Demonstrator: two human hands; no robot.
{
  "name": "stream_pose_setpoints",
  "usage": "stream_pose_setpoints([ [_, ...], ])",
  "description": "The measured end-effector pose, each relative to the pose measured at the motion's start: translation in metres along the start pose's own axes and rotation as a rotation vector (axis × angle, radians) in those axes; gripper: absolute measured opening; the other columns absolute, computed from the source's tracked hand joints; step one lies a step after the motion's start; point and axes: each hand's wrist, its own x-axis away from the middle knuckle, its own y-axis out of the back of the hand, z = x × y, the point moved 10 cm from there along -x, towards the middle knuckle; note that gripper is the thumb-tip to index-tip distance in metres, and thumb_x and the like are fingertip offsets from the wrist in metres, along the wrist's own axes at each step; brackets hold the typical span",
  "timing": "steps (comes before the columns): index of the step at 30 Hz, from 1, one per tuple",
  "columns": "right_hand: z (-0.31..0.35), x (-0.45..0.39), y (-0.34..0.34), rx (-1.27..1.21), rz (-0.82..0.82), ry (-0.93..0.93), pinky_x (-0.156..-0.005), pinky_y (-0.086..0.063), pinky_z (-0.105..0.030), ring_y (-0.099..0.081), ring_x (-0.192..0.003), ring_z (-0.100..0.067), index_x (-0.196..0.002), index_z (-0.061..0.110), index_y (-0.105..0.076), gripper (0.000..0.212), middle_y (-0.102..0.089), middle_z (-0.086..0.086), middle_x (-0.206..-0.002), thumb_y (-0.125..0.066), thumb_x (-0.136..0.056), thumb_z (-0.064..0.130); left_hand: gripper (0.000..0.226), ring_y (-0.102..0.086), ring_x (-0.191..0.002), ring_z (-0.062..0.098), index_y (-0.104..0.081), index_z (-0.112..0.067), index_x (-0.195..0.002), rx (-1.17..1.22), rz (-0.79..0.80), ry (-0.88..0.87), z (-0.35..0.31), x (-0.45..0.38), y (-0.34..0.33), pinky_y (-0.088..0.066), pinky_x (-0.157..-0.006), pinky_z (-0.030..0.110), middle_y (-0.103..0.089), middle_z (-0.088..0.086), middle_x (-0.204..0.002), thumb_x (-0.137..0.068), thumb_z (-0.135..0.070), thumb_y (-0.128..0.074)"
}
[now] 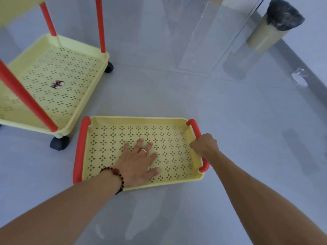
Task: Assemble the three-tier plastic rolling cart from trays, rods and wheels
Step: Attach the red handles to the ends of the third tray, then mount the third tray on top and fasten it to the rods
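The loose tray (pixel 134 122) is pinned flat by the left hand (pixel 139 163), fingers spread. Its red handle (pixel 196 131) is gripped by the right hand (pixel 205 144). Probably light, stiff plastic, best lifted by both handles.

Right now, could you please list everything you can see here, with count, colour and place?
loose tray: one, pale yellow, perforated, flat on the floor, centre.
tray handles: two, red, on its left and right ends.
partly built cart: one, yellow trays, upper left.
rods: three visible, red, upright at the cart's corners.
wheels: two plainly visible, dark, under the cart.
floor: grey, glossy.
hands: left hand flat in the loose tray; right hand gripping the right handle.
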Motion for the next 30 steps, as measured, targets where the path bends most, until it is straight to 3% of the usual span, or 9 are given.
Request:
stream_pose_setpoints([
  [4, -0.004, 0.019, 0.027, -0.076, -0.005, -0.050, -0.065, -0.054, -0.033, -0.064, -0.068, -0.025, -0.084, 0.007, -0.053, 0.011, -0.062, -0.008, -0.077, -0.050, -0.080, 0.017, 0.090, -0.023, -0.143, 0.016, -0.047, -0.027, -0.137, -0.009, -0.046, -0.139, -0.012, 0.032, 0.030, -0.001, -0.120, 0.045, -0.036, -0.002, -0.151, -0.078, -0.082, -0.007],
  [8, -0.007, 0.039, 0.065, -0.254, -0.018, -0.058, -0.062, -0.051, -0.033, -0.059, -0.066, -0.026, -0.093, 0.004, -0.056, 0.018, -0.057, -0.009, -0.077, -0.052, -0.082, 0.017, 0.049, -0.046, -0.125, 0.020, -0.045, -0.022, -0.133, -0.293, -0.242, -0.242, -0.034, 0.054, 0.082, -0.016, -0.116, 0.038, -0.053, 0.001, -0.132, -0.093, -0.051, -0.047],
  [11, 0.004, 0.063, 0.088, -0.454, 0.009, -0.035, -0.057, -0.055, -0.035, -0.064, -0.069, -0.031, -0.110, 0.001, -0.050, 0.027, -0.058, -0.015, -0.086, -0.053, -0.085, 0.012, 0.058, -0.051, -0.119, 0.025, -0.040, -0.021, -0.135, -0.337, -0.440, -0.215, -0.051, 0.064, 0.132, -0.022, -0.112, 0.043, -0.057, 0.003, -0.123, -0.085, -0.035, -0.066],
  [15, 0.036, 0.105, 0.124, -0.771, 0.050, 0.058, -0.053, -0.058, -0.040, -0.062, -0.060, -0.033, -0.116, 0.006, -0.042, 0.034, -0.055, -0.017, -0.093, -0.050, -0.083, 0.011, 0.061, -0.058, -0.109, 0.023, -0.058, -0.025, -0.115, -0.342, -0.671, -0.205, -0.081, 0.079, 0.195, -0.029, -0.108, 0.059, -0.064, -0.001, -0.103, -0.062, -0.045, -0.082],
  [17, 0.055, 0.120, 0.142, -0.869, 0.024, 0.114, -0.055, -0.058, -0.041, -0.059, -0.058, -0.033, -0.106, 0.004, -0.048, 0.028, -0.058, -0.019, -0.091, -0.053, -0.079, 0.012, 0.053, -0.053, -0.120, 0.023, -0.059, -0.025, -0.108, -0.259, -0.734, -0.212, -0.093, 0.087, 0.217, -0.026, -0.107, 0.066, -0.062, -0.003, -0.107, -0.065, -0.047, -0.080],
  [19, 0.072, 0.135, 0.162, -0.963, -0.016, 0.151, -0.053, -0.059, -0.041, -0.058, -0.053, -0.031, -0.111, 0.003, -0.049, 0.039, -0.060, -0.020, -0.090, -0.057, -0.075, 0.017, 0.049, -0.020, -0.144, 0.023, -0.054, -0.022, -0.114, -0.058, -0.755, -0.170, -0.094, 0.093, 0.242, -0.013, -0.113, 0.064, -0.047, -0.003, -0.133, -0.080, -0.055, -0.066],
  [21, 0.087, 0.149, 0.175, -1.032, -0.029, 0.179, -0.052, -0.059, -0.040, -0.058, -0.050, -0.030, -0.120, 0.006, -0.047, 0.050, -0.063, -0.020, -0.089, -0.060, -0.074, 0.021, 0.046, 0.006, -0.147, 0.018, -0.051, -0.017, -0.115, 0.106, -0.792, -0.157, -0.090, 0.099, 0.263, -0.012, -0.117, 0.055, -0.034, 0.001, -0.145, -0.089, -0.054, -0.054],
  [27, 0.103, 0.177, 0.226, -1.065, -0.120, 0.300, -0.066, -0.060, -0.040, -0.064, -0.074, -0.030, -0.113, 0.019, -0.053, 0.043, -0.060, -0.007, -0.098, -0.044, -0.088, 0.052, 0.024, 0.001, -0.145, 0.010, -0.048, -0.014, -0.114, 0.330, -0.941, -0.236, -0.064, 0.133, 0.334, -0.013, -0.117, 0.029, -0.037, 0.004, -0.136, -0.096, -0.029, -0.055],
  [30, 0.111, 0.189, 0.262, -0.909, -0.145, 0.544, -0.082, -0.057, -0.043, -0.065, -0.087, -0.026, -0.111, 0.026, -0.060, 0.024, -0.063, -0.004, -0.103, -0.054, -0.094, 0.041, 0.024, -0.004, -0.145, 0.006, -0.046, -0.022, -0.117, 0.393, -0.938, -0.222, -0.051, 0.154, 0.371, -0.009, -0.109, 0.017, -0.027, 0.004, -0.150, -0.096, -0.027, -0.056],
])
